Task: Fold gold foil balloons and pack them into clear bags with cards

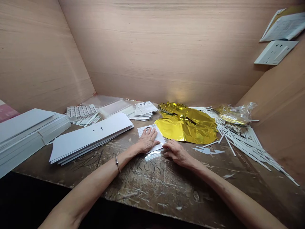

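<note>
A flat clear plastic bag (153, 155) with a white printed card inside lies on the worn brown table in front of me. My left hand (148, 140) rests flat on the bag, fingers spread, pressing over the card. At the bag's lower right edge, by its clear flap, my right hand (175, 152) has its fingers curled and pinched on the plastic. Shiny gold foil balloons (188, 125) lie flat in a pile just beyond my right hand. Behind the bag sits a small stack of packed cards (145, 108).
White sticks (245, 143) spread along the right, with a clear bag of gold foil (234, 114) on them. To the left are folded white sheets (90, 138), sticker sheets (81, 111) and a big paper stack (26, 127). Wooden panels (152, 51) enclose the table.
</note>
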`<move>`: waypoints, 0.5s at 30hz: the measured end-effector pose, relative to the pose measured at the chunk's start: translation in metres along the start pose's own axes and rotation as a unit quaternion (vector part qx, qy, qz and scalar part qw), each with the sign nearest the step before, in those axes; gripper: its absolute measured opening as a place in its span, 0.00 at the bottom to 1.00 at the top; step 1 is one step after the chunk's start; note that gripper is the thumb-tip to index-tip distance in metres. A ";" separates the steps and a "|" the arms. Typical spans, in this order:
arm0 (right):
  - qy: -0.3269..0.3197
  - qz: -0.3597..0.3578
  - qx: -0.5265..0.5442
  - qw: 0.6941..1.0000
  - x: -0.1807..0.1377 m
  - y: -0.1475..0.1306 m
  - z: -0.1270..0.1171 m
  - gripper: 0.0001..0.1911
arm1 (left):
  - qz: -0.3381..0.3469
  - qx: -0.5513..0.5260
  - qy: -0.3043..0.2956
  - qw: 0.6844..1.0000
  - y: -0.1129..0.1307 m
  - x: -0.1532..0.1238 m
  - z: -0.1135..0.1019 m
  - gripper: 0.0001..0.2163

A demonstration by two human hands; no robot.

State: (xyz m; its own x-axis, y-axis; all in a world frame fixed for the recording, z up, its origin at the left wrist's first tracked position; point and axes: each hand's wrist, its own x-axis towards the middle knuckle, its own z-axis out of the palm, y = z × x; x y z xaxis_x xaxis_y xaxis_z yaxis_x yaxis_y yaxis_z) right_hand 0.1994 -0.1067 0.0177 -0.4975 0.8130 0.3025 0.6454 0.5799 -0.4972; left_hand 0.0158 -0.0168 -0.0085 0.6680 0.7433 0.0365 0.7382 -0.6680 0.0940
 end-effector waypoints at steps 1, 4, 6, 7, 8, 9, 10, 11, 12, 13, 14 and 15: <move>-0.007 -0.007 -0.001 1.000 0.002 0.005 0.001 0.05 | 0.001 -0.001 0.001 1.000 0.000 0.000 0.000 0.29; -0.028 -0.013 -0.002 1.000 0.007 0.016 0.007 0.03 | 0.005 -0.001 -0.002 1.000 0.000 0.000 -0.001 0.28; -0.038 -0.005 -0.015 0.999 0.008 0.018 0.009 0.03 | 0.003 -0.001 -0.004 1.000 0.000 0.000 -0.002 0.28; -0.042 0.004 -0.021 0.999 0.008 0.017 0.009 0.04 | 0.003 -0.001 -0.005 1.000 0.000 0.000 -0.002 0.28; -0.046 0.016 -0.024 0.999 0.008 0.014 0.010 0.03 | 0.003 -0.001 -0.004 1.000 0.000 0.000 -0.002 0.28; -0.052 0.030 -0.020 0.998 0.007 0.009 0.010 0.03 | 0.006 -0.001 -0.004 1.000 0.000 0.000 -0.003 0.28; -0.059 0.046 -0.008 0.997 0.006 0.001 0.010 0.03 | 0.009 -0.001 -0.003 1.000 0.000 0.000 -0.003 0.28; -0.070 0.061 0.015 0.996 0.004 -0.009 0.010 0.03 | 0.012 -0.002 -0.002 1.000 0.000 0.000 -0.003 0.28; -0.089 0.075 0.052 0.992 0.001 -0.021 0.010 0.04 | 0.016 -0.003 -0.002 1.000 0.000 -0.001 -0.003 0.28; -0.121 0.084 0.101 0.984 -0.003 -0.034 0.008 0.04 | 0.018 -0.005 -0.001 1.000 0.000 -0.001 -0.003 0.28; -0.167 0.085 0.158 0.970 -0.006 -0.047 0.005 0.05 | 0.018 -0.007 0.000 1.000 0.000 -0.001 -0.003 0.28; -0.219 0.077 0.216 0.949 -0.009 -0.058 0.000 0.05 | 0.018 -0.009 0.000 1.000 -0.001 -0.001 -0.003 0.28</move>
State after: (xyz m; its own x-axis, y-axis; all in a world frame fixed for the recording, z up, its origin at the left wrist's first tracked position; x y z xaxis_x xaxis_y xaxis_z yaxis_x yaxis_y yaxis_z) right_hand 0.1670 -0.1477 0.0436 -0.6707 0.7319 -0.1205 0.4799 0.3042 -0.8229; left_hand 0.0147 -0.0166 -0.0056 0.6934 0.7193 0.0410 0.7124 -0.6931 0.1100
